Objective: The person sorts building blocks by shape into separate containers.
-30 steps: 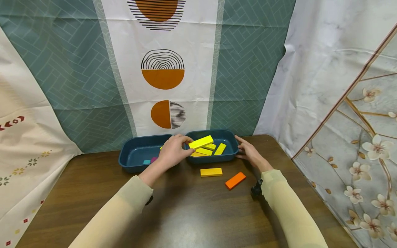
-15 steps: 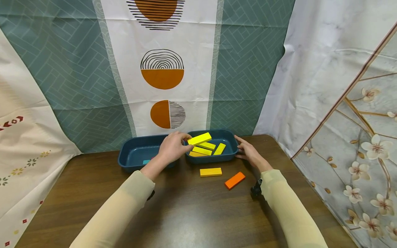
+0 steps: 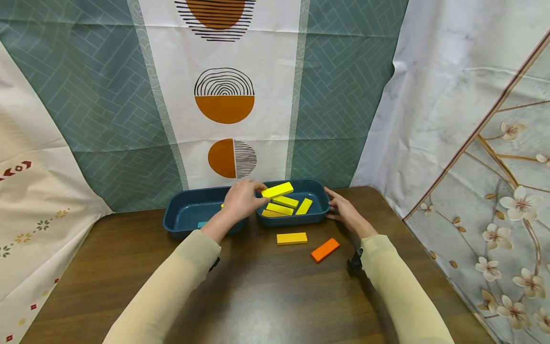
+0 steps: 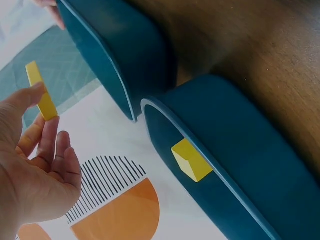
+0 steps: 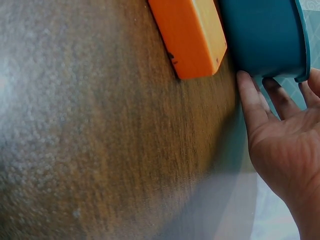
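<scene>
My left hand point(image 3: 240, 200) pinches a yellow block point(image 3: 277, 190) between thumb and fingertips, over the left part of the right-hand blue tray point(image 3: 320, 203). Several more yellow blocks point(image 3: 280, 209) lie in that tray under it. In the left wrist view the held block stands nearly on end, away from the tray walls. My right hand point(image 3: 347, 214) rests its extended fingers against the right end of the same tray; the right wrist view shows the fingers point(image 5: 252, 102) spread along its outer wall.
A second blue tray point(image 3: 182, 210) stands at the left, partly hidden by my left hand. It holds a teal piece point(image 3: 201, 224) and a yellow block point(image 4: 193, 161). On the table point(image 3: 258, 296) before the trays lie an amber-yellow block point(image 3: 292, 239) and an orange block point(image 3: 325, 250). A patterned curtain point(image 3: 335, 95) hangs behind.
My left hand has moved slightly up and back with the yellow block, uncovering more of the blocks below it. The right hand stays at the tray's end.
</scene>
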Motion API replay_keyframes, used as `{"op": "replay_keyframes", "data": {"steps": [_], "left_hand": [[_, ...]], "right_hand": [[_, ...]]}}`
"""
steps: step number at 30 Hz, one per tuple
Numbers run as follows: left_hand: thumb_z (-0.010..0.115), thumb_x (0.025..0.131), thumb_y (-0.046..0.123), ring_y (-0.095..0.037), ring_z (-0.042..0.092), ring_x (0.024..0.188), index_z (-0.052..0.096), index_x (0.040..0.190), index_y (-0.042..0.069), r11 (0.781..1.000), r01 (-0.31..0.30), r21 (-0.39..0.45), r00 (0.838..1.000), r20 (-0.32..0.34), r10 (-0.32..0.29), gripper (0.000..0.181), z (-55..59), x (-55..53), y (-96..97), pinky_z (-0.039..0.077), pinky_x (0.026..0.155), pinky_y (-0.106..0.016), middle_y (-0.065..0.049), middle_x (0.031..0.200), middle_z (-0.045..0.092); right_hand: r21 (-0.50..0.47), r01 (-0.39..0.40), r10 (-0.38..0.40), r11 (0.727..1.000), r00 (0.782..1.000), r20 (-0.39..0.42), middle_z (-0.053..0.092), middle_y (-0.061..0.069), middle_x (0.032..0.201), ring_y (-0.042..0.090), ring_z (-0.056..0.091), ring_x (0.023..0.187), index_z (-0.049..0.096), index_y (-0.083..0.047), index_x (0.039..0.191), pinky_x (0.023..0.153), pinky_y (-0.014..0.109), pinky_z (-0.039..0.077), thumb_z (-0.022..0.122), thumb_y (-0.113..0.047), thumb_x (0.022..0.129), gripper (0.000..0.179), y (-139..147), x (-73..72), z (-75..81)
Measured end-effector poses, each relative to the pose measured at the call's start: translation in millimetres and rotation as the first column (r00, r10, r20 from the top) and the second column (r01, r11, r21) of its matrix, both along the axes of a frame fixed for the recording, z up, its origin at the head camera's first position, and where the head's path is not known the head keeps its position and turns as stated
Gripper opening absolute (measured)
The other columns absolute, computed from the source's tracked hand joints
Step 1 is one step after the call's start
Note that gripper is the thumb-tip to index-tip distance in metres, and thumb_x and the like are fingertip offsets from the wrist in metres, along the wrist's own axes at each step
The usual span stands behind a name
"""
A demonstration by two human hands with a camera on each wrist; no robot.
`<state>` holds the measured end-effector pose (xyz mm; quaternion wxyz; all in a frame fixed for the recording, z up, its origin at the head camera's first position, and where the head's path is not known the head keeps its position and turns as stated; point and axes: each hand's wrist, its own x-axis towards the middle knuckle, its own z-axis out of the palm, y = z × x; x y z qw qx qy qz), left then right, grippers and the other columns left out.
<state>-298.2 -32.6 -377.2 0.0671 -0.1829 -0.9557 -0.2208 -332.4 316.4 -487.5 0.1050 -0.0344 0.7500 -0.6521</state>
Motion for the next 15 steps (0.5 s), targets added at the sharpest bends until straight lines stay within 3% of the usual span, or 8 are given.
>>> {"op": "replay_keyframes", "data": {"steps": [15], "left_hand": [[0.078, 0.091, 0.038, -0.023, 0.051, 0.095, 0.075, 0.126, 0.016, 0.997, -0.017, -0.069, 1.0, 0.018, 0.018, 0.041, -14.7, -9.3, 8.5, 0.046, 0.08, -0.037, -0.003, 0.103, 0.063]], "right_hand": [[-0.012, 0.011, -0.011, 1.0, 1.0, 0.007, 0.011, 0.01, 0.17, 0.041, 0.046, 0.128, 0.022, -0.023, 0.165, 0.11, 0.057, 0.04, 0.032, -0.009, 0.104, 0.063, -2, 0.7, 2.2]]}}
